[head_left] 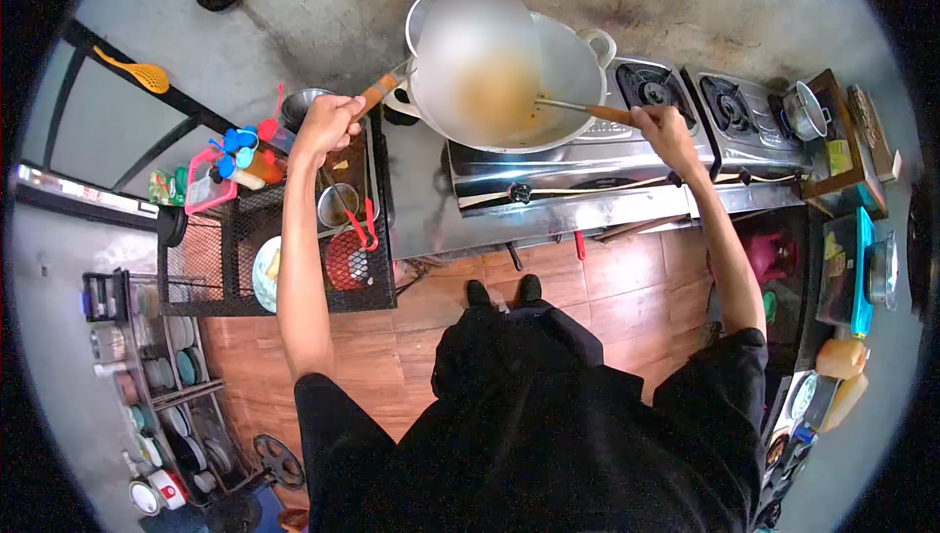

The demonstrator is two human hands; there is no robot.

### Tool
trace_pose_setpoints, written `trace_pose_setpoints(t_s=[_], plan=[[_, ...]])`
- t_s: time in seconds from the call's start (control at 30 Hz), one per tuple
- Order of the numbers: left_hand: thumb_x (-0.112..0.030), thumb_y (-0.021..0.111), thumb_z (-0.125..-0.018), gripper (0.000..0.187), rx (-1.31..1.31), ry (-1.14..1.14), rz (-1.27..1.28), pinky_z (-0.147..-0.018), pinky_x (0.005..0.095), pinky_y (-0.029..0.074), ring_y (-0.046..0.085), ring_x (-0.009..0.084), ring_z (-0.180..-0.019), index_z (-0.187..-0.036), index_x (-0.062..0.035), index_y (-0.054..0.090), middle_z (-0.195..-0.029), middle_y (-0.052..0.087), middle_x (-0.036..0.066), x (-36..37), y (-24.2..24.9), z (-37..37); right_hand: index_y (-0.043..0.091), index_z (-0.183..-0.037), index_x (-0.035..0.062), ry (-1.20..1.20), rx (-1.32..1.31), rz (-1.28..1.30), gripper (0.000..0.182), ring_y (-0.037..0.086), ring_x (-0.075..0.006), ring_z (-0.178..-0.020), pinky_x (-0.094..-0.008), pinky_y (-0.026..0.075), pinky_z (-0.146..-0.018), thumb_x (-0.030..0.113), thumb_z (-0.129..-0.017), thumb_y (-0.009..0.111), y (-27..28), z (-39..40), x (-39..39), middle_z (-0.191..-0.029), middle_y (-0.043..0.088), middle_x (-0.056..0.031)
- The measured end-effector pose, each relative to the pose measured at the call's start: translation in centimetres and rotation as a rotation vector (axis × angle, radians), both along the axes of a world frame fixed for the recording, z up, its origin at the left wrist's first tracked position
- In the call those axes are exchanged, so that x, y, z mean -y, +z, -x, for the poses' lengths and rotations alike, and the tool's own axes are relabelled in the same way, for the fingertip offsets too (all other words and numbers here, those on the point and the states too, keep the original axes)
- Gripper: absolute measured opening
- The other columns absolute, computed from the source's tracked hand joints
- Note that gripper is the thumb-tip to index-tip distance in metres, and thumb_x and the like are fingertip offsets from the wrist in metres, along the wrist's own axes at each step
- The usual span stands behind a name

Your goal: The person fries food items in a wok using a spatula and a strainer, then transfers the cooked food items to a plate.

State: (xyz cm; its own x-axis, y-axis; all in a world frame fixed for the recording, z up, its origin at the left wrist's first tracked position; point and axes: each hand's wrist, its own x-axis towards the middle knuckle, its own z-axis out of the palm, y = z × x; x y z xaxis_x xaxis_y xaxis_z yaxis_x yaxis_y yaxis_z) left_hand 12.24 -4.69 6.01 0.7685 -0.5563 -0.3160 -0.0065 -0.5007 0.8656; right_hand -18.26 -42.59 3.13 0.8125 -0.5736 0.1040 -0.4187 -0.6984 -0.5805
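Observation:
A large wok with loop handles sits on the stove. My left hand is closed round the wooden handle of a utensil, held at the wok's left rim. Its head seems to be the round, greyish, blurred shape above the wok, perhaps a wide skimmer; blur or steam hides its details. My right hand grips the wooden handle of a metal-shafted cooking utensil. That shaft slants left into the wok, and its head is lost in the blur. Yellowish-brown contents show hazily in the wok.
To the right are bare burners and a small pot. A black mesh rack on the left holds a metal cup, red-handled tongs, a plate and bottles. A dish shelf stands lower left.

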Motion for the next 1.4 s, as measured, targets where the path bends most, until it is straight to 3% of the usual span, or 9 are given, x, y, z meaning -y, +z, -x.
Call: trace_pose_setpoints(t_s=[0.27,0.33,0.57,0.63,0.9,0.97,1.0,1.2,1.4], plan=[[-0.028,0.054,-0.093,0.031,0.041,-0.026,-0.004,-0.036,0.0212,0.025,0.034,0.0037,-0.042,-0.076,-0.0024,0.055,-0.057,0.049,0.000,-1.0,0.4,-1.0,0.068,-0.091,-0.0002,-0.006,0.029,-0.130,0.035,0.052,-0.0140,-0.055,-0.0347,0.042,-0.054,0.031,-0.090,0.053,-1.7,-1.1,-3.0,-0.054,0.052,-0.0112],[-0.027,0.052,-0.093,0.025,0.067,-0.046,-0.041,-0.035,0.0198,0.023,0.034,0.0023,-0.042,-0.086,-0.0041,0.059,-0.058,0.047,-0.002,-1.2,0.5,-1.2,0.068,-0.091,-0.0002,-0.008,0.050,-0.127,0.035,0.050,-0.0130,-0.055,-0.0338,0.041,-0.053,0.031,-0.090,0.054,-1.6,-0.9,-3.2,-0.053,0.051,-0.0100],[-0.027,0.052,-0.093,0.024,0.082,-0.033,-0.027,-0.036,0.0199,0.022,0.032,0.0022,-0.042,-0.089,-0.0038,0.059,-0.058,0.047,-0.002,-1.3,1.8,-0.9,0.067,-0.095,-0.0006,0.051,0.153,-0.069,0.032,0.044,-0.0108,-0.053,-0.0315,0.037,-0.049,0.028,-0.091,0.054,0.4,0.5,-3.6,-0.054,0.048,-0.0074],[-0.026,0.053,-0.092,0.028,0.089,-0.037,-0.013,-0.037,0.0218,0.027,0.034,0.0036,-0.042,-0.084,-0.0008,0.060,-0.057,0.049,-0.001,-1.4,1.7,-1.2,0.067,-0.099,-0.0002,0.032,0.085,-0.058,0.030,0.044,-0.0109,-0.054,-0.0316,0.038,-0.050,0.026,-0.091,0.054,1.8,1.1,-3.6,-0.055,0.048,-0.0077],[-0.027,0.052,-0.093,0.026,0.103,-0.022,-0.043,-0.036,0.0208,0.023,0.033,0.0028,-0.040,-0.084,-0.0032,0.058,-0.056,0.047,-0.002,-1.0,1.5,-0.5,0.065,-0.101,-0.0021,-0.023,0.078,0.045,0.031,0.056,-0.0167,-0.059,-0.0329,0.045,-0.058,0.025,-0.090,0.056,4.9,2.2,-2.2,-0.069,0.063,-0.0167],[-0.027,0.052,-0.093,0.026,0.105,-0.009,-0.049,-0.036,0.0208,0.023,0.033,0.0029,-0.040,-0.083,-0.0036,0.058,-0.056,0.047,-0.002,-0.8,1.3,-0.5,0.064,-0.098,-0.0067,-0.003,0.184,0.127,0.032,0.044,-0.0085,-0.055,-0.0273,0.038,-0.050,0.024,-0.092,0.055,5.0,2.0,-1.6,-0.061,0.053,-0.0051],[-0.028,0.052,-0.093,0.026,0.110,-0.016,-0.051,-0.035,0.0210,0.023,0.033,0.0030,-0.040,-0.082,-0.0042,0.058,-0.056,0.047,-0.002,-0.8,1.0,-0.7,0.064,-0.100,-0.0054,-0.034,0.118,0.103,0.033,0.066,-0.0248,-0.071,-0.0338,0.048,-0.064,0.025,-0.090,0.055,5.6,1.7,-1.3,-0.077,0.065,-0.0231],[-0.027,0.053,-0.093,0.028,0.081,0.008,-0.033,-0.036,0.0212,0.025,0.034,0.0035,-0.040,-0.079,-0.0034,0.057,-0.056,0.048,-0.001,-0.3,1.2,0.1,0.064,-0.099,-0.0057,-0.019,0.139,0.223,0.033,0.066,-0.0339,-0.074,-0.0368,0.049,-0.066,0.025,-0.090,0.054,4.0,0.2,1.7,-0.079,0.064,-0.0258],[-0.026,0.053,-0.093,0.029,0.066,0.036,-0.040,-0.036,0.0217,0.026,0.036,0.0038,-0.042,-0.077,-0.0016,0.057,-0.057,0.049,0.000,0.4,0.7,1.0,0.065,-0.100,-0.0037,0.021,0.062,0.196,0.034,0.065,-0.0304,-0.069,-0.0375,0.047,-0.064,0.027,-0.090,0.055,4.0,0.2,3.4,-0.076,0.064,-0.0244]])
